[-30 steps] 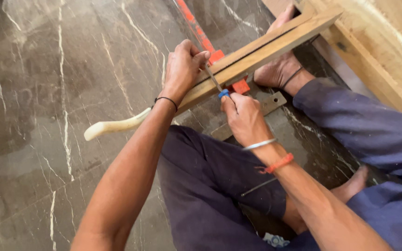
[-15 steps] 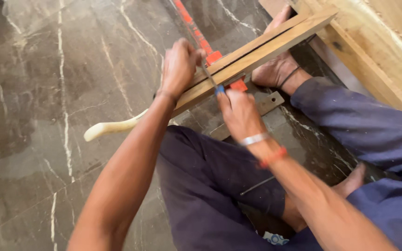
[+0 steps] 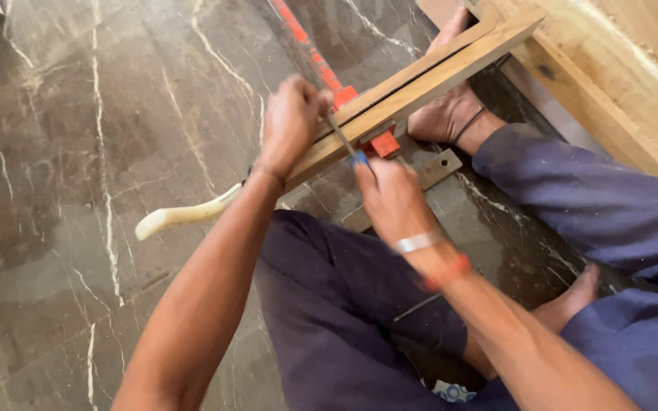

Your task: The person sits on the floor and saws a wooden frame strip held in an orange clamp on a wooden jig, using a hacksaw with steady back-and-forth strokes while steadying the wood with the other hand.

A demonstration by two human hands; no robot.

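Observation:
A long wooden strip lies slanted over an orange bar clamp on the dark marble floor. My left hand presses down on the strip's near end, fingers curled over it. My right hand grips a thin blue-handled tool, whose metal shaft points up at the strip's edge beside my left hand. A bare foot rests against the strip further along. Both hands are slightly blurred.
A pale curved wooden handle lies on the floor under my left forearm. A flat metal bar sits below the clamp. Stacked wooden boards fill the top right. My legs in dark blue trousers take up the lower middle.
My right hand has shifted slightly along the strip with the tool, and my left hand has stayed pressed on the wood. The view has tilted a little.

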